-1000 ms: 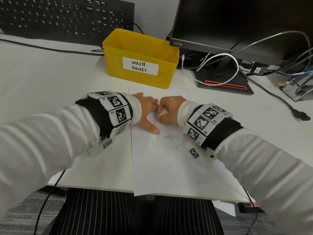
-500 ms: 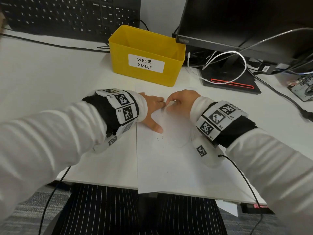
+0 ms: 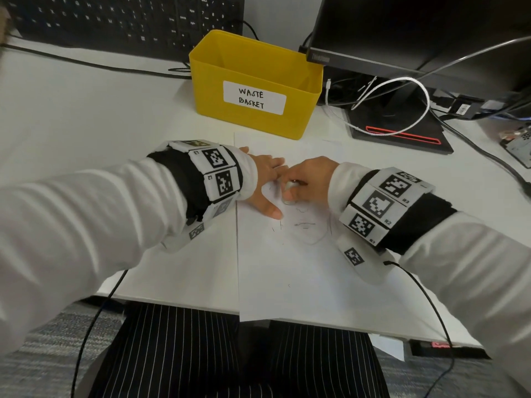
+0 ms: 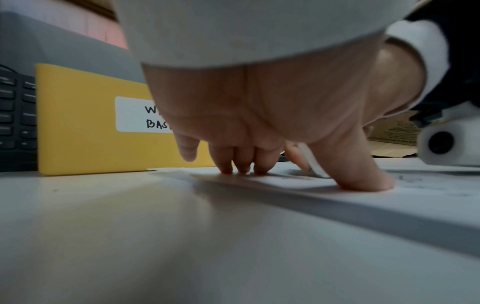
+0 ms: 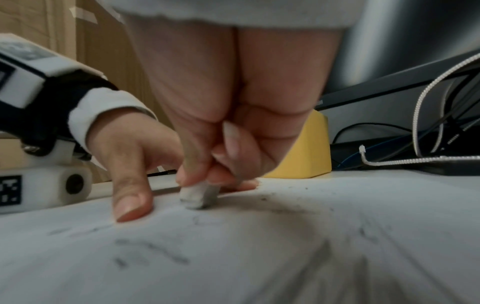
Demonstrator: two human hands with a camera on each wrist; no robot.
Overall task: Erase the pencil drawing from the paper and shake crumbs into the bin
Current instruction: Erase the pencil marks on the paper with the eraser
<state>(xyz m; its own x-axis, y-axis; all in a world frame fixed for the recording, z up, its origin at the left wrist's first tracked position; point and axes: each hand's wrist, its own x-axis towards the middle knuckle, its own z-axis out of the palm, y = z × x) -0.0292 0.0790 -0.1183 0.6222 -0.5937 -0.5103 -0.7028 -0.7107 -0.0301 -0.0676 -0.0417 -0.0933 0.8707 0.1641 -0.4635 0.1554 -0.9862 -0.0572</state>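
We pin the thin, floppy paper (image 3: 301,277) under our left hand's (image 3: 265,186) spread fingertips (image 4: 242,167) while our right hand (image 3: 309,179) pinches the small soft eraser (image 5: 198,195) just beside that thumb, so it likely buckles unless held close.

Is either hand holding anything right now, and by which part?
The right hand pinches a small grey-white eraser by its upper end. The left hand holds nothing, pressing the white paper sheet flat.
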